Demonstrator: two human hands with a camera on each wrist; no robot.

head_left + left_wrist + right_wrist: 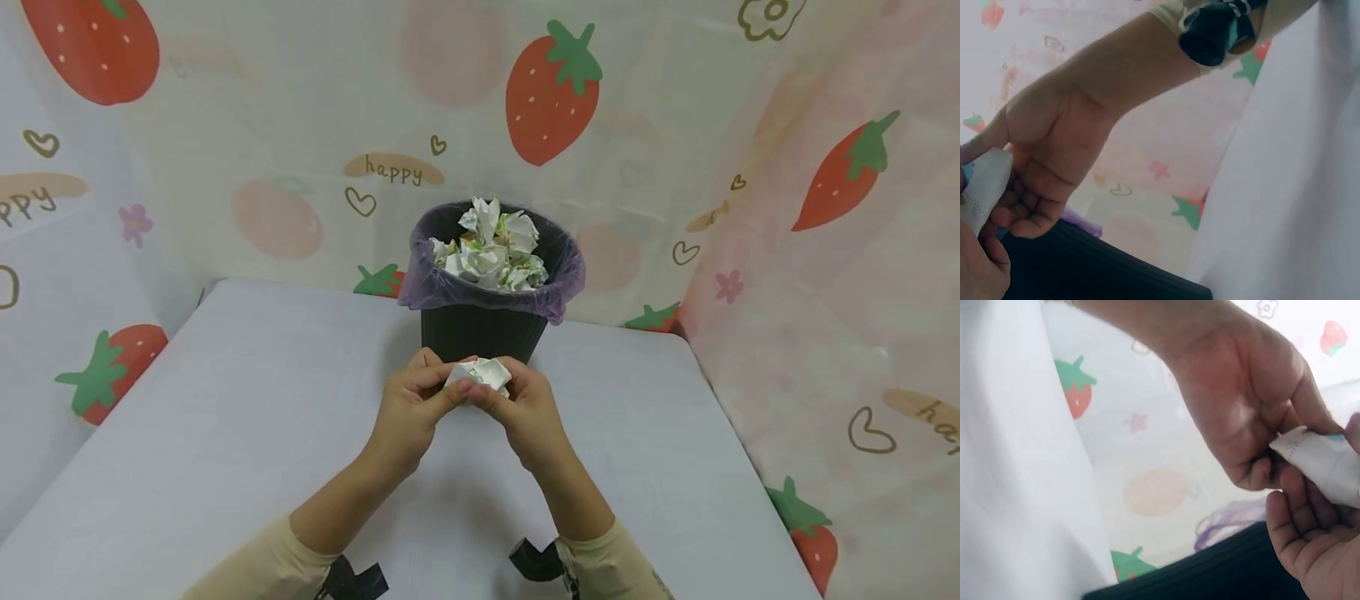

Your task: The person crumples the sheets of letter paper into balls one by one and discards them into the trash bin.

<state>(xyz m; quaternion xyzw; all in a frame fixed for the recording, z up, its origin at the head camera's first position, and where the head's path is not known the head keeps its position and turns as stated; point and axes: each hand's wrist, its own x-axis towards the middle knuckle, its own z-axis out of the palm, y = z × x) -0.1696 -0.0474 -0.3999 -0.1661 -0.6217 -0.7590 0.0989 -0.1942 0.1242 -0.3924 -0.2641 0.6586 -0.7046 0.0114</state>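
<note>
Both hands meet in front of the bin, pinching one crumpled piece of white paper [483, 372] between thumbs and fingers. The left hand [407, 402] grips its left side, and the right hand [531, 408] its right side. Seen from the left wrist, the paper [988, 181] has a dotted line and a bit of blue. From the right wrist it looks like a folded white wad [1325, 464], partly hidden by fingers. Behind the hands stands a black bin [480, 327] with a purple liner bag [431, 287] over its rim. Crumpled papers [487, 254] fill it to the top.
The bin stands toward the back of a white-covered table [262, 400]. Strawberry-print sheets [300, 125] hang behind and at both sides. Black mounts [536, 560] sit at the wrists, by the beige sleeves [262, 562].
</note>
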